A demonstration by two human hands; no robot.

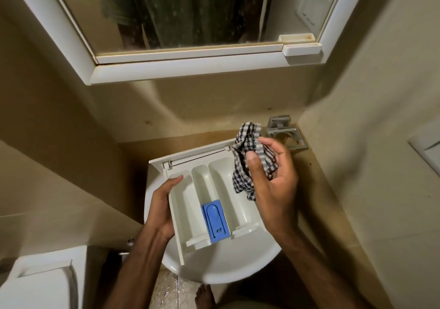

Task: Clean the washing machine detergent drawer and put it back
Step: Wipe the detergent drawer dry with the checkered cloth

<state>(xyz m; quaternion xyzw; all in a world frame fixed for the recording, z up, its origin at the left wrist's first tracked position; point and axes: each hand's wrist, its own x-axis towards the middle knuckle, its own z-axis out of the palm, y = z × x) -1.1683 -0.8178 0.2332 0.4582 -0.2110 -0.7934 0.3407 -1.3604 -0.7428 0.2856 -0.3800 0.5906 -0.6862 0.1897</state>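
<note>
I see the white plastic three-compartment detergent drawer (204,204) with its blue insert (215,223) above the white ceramic basin (226,268). My left hand (162,206) grips its left wall; my right hand (273,177) pinches a bunched blue-checked cloth (247,156) over its right compartment.

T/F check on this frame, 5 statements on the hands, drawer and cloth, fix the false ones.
1. The left hand holds the detergent drawer by its side. True.
2. The right hand holds a sponge. False: it grips a checked cloth.
3. The blue insert sits in the drawer's middle compartment. True.
4. The drawer is already back in the washing machine. False: it is held over a white sink.
5. The cloth lies flat in the left compartment. False: it is bunched in the hand above the right compartment.
</note>
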